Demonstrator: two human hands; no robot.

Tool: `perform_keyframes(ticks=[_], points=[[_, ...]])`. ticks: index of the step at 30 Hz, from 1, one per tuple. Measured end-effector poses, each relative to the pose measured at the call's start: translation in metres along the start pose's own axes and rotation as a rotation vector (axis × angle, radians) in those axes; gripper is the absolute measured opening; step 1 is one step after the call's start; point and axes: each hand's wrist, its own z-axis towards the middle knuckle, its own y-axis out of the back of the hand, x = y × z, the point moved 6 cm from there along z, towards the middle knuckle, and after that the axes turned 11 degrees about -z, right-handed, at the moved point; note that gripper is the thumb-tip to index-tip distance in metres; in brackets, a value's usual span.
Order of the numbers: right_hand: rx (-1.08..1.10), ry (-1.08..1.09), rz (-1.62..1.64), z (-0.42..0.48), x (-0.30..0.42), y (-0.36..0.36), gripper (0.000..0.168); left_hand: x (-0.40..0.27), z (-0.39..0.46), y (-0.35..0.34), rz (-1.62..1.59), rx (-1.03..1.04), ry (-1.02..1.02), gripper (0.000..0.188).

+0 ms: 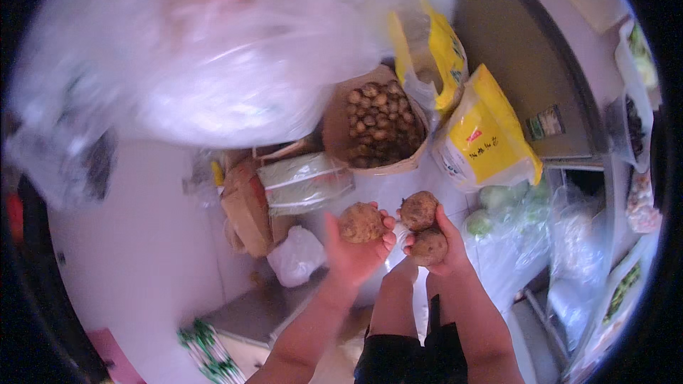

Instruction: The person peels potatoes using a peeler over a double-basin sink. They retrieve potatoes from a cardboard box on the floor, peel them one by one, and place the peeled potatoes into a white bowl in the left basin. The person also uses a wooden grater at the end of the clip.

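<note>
My left hand (358, 256) holds one brown, earth-marked potato (361, 223), its fingers curled round the right side. Close beside it, my right hand (447, 248) grips two potatoes, a darker one (419, 210) above and a rounder one (428, 247) below, touching each other. Beyond both hands stands a cardboard box (341, 117) holding several small brown round vegetables (380, 117), perhaps potatoes; their kind is not certain.
Yellow plastic bags (483, 133) stand right of the box. Round green vegetables in clear plastic (501, 197) lie at the right. A large translucent plastic bag (229, 80) fills the upper left. A wrapped package (304, 181) and white bag (297, 256) sit left of my hands.
</note>
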Motion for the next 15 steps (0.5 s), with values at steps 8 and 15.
perform_keyframes(ticks=[8, 15], points=[[0.307, -0.279, -0.245, -0.128, -0.048, -0.059, 0.059, 0.068, -0.197, 0.033, -0.083, 0.197, -0.338, 0.074], [0.43, -0.847, -0.466, -0.256, -0.183, -0.019, 0.062, 0.176, -0.426, 0.217, -0.443, 0.224, -0.762, 0.068]])
